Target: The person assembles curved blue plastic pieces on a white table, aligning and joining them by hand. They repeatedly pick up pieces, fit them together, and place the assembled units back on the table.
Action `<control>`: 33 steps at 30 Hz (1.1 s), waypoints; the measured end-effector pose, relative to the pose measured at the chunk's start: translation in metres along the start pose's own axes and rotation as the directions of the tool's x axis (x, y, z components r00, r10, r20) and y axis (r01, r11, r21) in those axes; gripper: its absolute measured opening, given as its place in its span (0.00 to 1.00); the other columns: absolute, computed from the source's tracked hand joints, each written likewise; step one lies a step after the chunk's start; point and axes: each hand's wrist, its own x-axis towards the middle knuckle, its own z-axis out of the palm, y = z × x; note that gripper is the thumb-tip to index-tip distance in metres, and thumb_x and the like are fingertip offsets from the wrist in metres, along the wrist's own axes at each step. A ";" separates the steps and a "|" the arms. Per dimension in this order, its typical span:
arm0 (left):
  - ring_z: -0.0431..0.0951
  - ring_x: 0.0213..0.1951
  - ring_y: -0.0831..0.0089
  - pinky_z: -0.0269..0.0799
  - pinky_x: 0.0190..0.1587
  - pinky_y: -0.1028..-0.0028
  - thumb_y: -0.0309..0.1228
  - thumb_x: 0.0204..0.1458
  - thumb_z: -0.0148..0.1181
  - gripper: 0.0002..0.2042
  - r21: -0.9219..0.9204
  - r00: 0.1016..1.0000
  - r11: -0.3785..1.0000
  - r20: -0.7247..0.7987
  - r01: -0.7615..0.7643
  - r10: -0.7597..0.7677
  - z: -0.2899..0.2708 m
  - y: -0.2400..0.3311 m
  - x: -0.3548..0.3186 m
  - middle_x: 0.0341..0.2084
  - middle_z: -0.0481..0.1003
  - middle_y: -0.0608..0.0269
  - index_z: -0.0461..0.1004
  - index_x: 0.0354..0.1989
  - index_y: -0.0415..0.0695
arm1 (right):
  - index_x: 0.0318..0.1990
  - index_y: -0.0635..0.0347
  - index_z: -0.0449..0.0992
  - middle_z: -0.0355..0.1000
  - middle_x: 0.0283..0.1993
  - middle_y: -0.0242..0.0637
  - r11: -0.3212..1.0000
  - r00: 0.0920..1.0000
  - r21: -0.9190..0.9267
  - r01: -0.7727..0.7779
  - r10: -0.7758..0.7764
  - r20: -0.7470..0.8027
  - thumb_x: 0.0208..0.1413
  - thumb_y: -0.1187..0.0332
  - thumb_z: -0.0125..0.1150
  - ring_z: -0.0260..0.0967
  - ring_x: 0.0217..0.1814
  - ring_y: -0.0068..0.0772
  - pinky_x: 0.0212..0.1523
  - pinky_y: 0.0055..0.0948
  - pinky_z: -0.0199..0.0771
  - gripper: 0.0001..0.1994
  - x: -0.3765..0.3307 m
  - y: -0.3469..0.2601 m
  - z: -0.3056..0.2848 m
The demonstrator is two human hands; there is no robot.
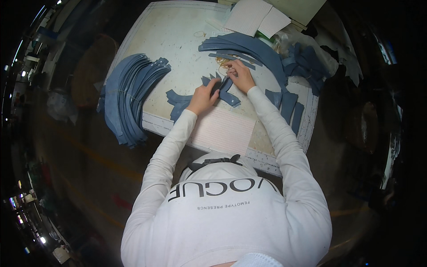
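Observation:
Near the middle of the table, my left hand [205, 96] is closed around a small stack of blue cut fabric pieces [216, 89]. Their pointed ends stick up past its fingers. My right hand [240, 76] is just to the right, fingers bent and pinched at a thin yellow rubber band [221, 70] beside the stack. More yellow rubber bands [222, 60] lie in a tangle by those fingertips. Other blue pieces [179, 103] lie loose to the left of my left hand, and one blue strip [230, 99] extends below the stack.
A thick tied bundle of curved blue pieces [129, 95] overhangs the table's left edge. Long curved blue pieces [249, 44] fan out at the back right, with shorter strips [289, 107] below. A printed sheet [224, 129] lies in front; more papers [249, 18] sit at the back.

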 end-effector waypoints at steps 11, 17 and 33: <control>0.80 0.29 0.59 0.74 0.36 0.69 0.37 0.42 0.70 0.15 -0.028 0.982 0.998 0.177 -0.060 0.064 -0.011 -0.007 0.004 0.28 0.79 0.57 0.78 0.37 0.46 | 0.58 0.57 0.64 0.61 0.56 0.41 0.920 0.937 0.290 -0.262 0.315 -0.153 0.43 0.87 0.59 0.70 0.52 0.32 0.48 0.27 0.75 0.31 -0.069 -0.002 -0.022; 0.78 0.26 0.53 0.74 0.32 0.66 0.33 0.48 0.62 0.12 -0.096 0.993 0.995 0.118 -0.007 0.019 -0.009 -0.009 0.005 0.21 0.77 0.51 0.77 0.41 0.48 | 0.59 0.52 0.64 0.61 0.55 0.42 0.898 0.914 0.289 -0.331 0.382 -0.140 0.42 0.88 0.61 0.72 0.51 0.34 0.48 0.30 0.78 0.33 -0.094 -0.006 0.005; 0.78 0.31 0.54 0.74 0.39 0.64 0.38 0.41 0.69 0.17 0.087 0.988 0.990 0.120 -0.111 0.100 0.001 -0.006 -0.002 0.28 0.79 0.56 0.77 0.40 0.48 | 0.55 0.57 0.66 0.57 0.53 0.39 0.977 0.958 0.097 -0.188 0.204 -0.200 0.44 0.88 0.56 0.71 0.50 0.34 0.45 0.30 0.79 0.28 -0.092 -0.029 0.040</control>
